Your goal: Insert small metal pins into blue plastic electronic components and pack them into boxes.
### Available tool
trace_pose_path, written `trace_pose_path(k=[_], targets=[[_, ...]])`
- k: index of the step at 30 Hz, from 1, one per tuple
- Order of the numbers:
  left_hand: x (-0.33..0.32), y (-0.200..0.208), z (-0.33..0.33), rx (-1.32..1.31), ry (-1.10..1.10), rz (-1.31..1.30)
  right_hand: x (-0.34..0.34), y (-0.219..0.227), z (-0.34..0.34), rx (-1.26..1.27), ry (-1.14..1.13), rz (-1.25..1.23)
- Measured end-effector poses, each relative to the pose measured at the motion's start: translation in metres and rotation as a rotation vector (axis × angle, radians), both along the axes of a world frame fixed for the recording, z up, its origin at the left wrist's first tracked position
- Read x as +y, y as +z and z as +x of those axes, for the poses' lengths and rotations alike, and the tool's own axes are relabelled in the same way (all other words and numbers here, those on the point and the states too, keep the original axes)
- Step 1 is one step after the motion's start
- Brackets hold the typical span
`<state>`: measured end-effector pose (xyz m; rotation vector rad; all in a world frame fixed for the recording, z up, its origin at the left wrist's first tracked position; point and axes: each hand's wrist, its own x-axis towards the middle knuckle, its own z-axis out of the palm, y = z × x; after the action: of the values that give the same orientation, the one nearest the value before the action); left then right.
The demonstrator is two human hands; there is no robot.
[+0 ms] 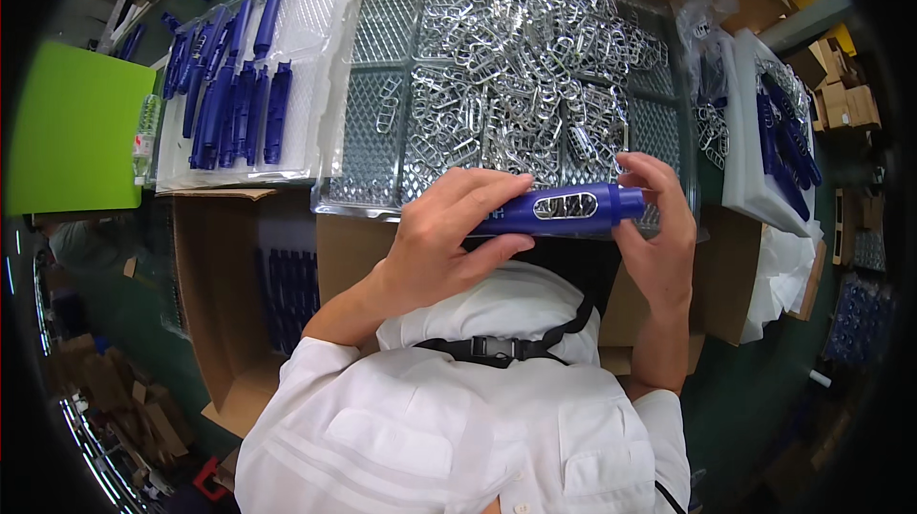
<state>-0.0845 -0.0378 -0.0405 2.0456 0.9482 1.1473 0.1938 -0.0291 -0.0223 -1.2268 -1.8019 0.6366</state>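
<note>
A dark blue tubular plastic housing (521, 215) lies level in front of my chest, above the near edge of a clear compartment tray (373, 156). Set in its upper side is a shiny silver oval frame (565, 193), with dark and silver shapes showing inside the oval. My left hand (444, 227) grips the left part of the housing, fingers on top and thumb below, and hides that end. At the narrower right end, the thumb and fingers of my right hand (664, 227) close around the tip. Loose silver oval frames (535, 46) are heaped in the tray beyond.
Left of the heap, a clear tray (320, 103) carries several blue housings (277, 113). Beside it stand a clear bottle (145, 141) and a bright green box (76, 132). White foam (747, 132) with blue pieces (788, 146) is at right. Below left, an open cardboard box (205, 323) holds more blue pieces.
</note>
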Motion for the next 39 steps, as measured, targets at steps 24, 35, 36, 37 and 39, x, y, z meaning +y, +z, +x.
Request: trace_pose_path(k=[24, 35, 36, 37, 39], targets=[[0.305, 0.071, -0.139, 0.082, 0.734, 0.330, 0.035, -0.059, -0.001, -0.782, -0.137, 0.066], [-0.052, -0.036, -0.318, -0.352, 1.298, 0.220, 0.041, -0.063, 0.003, -0.731, -0.129, 0.166], [-0.085, -0.078, -0.342, -0.302, 1.327, 0.125, 0.042, -0.064, 0.007, -0.717, -0.131, 0.171], [-0.111, -0.115, -0.350, -0.329, 1.427, -0.035, 0.041, -0.065, 0.012, -0.740, -0.125, 0.192], [-0.175, -0.203, -0.383, -0.438, 1.468, -0.244, 0.043, -0.066, 0.015, -0.676, -0.105, 0.136]])
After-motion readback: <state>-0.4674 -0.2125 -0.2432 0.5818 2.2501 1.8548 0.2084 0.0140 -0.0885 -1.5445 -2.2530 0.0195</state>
